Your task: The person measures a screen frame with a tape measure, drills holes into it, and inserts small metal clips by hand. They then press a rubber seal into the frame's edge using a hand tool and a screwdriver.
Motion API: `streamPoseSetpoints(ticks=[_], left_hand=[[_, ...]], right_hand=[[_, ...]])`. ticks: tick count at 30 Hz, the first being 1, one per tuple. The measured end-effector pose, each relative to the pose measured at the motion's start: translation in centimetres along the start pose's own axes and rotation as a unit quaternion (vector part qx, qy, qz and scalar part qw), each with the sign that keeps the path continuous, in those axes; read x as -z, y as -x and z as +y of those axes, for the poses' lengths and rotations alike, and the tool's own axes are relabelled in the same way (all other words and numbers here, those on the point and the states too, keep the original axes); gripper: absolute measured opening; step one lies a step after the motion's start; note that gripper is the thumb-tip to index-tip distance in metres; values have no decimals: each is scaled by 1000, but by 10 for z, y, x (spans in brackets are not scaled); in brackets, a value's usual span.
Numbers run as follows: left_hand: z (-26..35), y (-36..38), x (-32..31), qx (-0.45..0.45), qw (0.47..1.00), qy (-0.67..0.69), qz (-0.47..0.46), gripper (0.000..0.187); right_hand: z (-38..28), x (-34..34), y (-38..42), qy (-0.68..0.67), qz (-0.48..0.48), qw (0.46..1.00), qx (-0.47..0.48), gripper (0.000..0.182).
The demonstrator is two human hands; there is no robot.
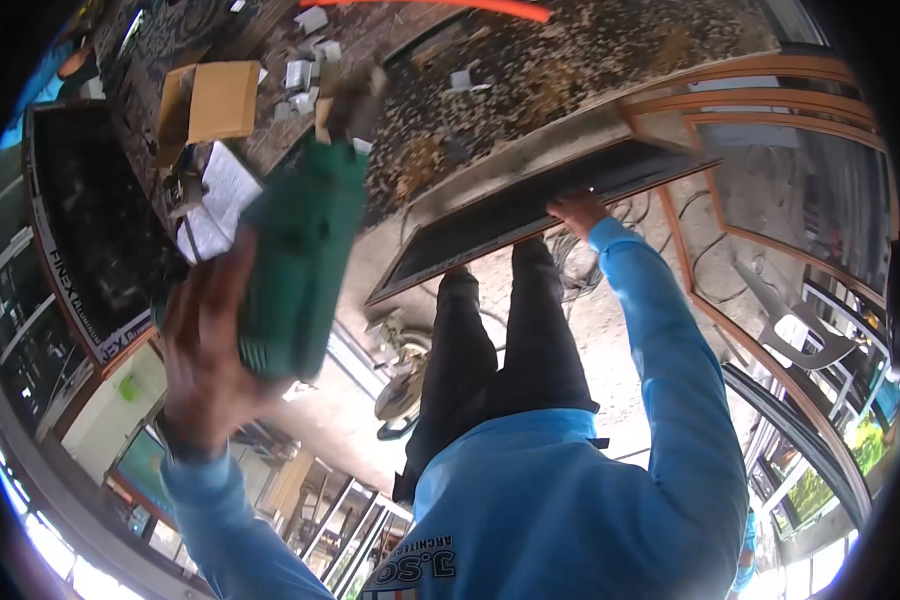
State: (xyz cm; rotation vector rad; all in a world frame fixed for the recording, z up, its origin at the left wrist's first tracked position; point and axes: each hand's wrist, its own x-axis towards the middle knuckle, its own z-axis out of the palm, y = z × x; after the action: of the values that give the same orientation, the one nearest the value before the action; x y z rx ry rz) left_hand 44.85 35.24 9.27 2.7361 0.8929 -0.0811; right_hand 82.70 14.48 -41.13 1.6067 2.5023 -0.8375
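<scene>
My left hand (pixel 205 350), blurred by motion, is wrapped around a green power tool (pixel 305 260) raised close to the camera. The tool's exact kind is hard to make out; its far end is smeared. My right hand (pixel 578 212) is closed on the near edge of a long dark framed panel (pixel 530 205), which stands in front of my legs beside the workbench. Past the tool, a white sheet of paper (pixel 225 195) lies on the worn workbench (pixel 530 110).
An open cardboard box (pixel 222 100) and several small pale pieces (pixel 305 80) sit on the bench. Brown-framed glass panels (pixel 800 190) stand at right. A dark panel with printed lettering (pixel 95 220) is at left. Cables (pixel 575 265) and a round machine (pixel 400 385) are near my feet.
</scene>
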Motion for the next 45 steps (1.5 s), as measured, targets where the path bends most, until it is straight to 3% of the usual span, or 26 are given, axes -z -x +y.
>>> streamPoseSetpoints(ticks=[5,7,9,10,14,19,30,33,45], left_hand=[[34,62,21,15,974,64,-218,122],[31,78,-3,21,951,120,-284,122],[20,92,-33,23,927,142,-346,114],[15,103,-50,23,924,136,-356,112],[-18,146,-123,38,918,96,-382,106],[-52,169,-177,47,915,65,-395,104],[-82,186,-209,55,901,68,-426,101],[-83,190,-213,55,901,71,-424,101],[-93,189,-223,53,895,68,-437,103]], right_hand=[[-21,-11,-16,94,66,992,-44,29],[-44,-11,-25,130,99,982,-90,39],[-81,-4,-48,61,12,992,-112,42],[-110,1,-57,36,-17,993,-109,43],[-211,-39,-103,4,96,994,-56,50],[-279,-59,-142,-43,98,992,-69,51],[-277,-68,-150,-68,115,988,-77,54],[-277,-72,-150,-55,164,982,-73,53],[-276,-71,-153,-65,146,984,-77,52]])
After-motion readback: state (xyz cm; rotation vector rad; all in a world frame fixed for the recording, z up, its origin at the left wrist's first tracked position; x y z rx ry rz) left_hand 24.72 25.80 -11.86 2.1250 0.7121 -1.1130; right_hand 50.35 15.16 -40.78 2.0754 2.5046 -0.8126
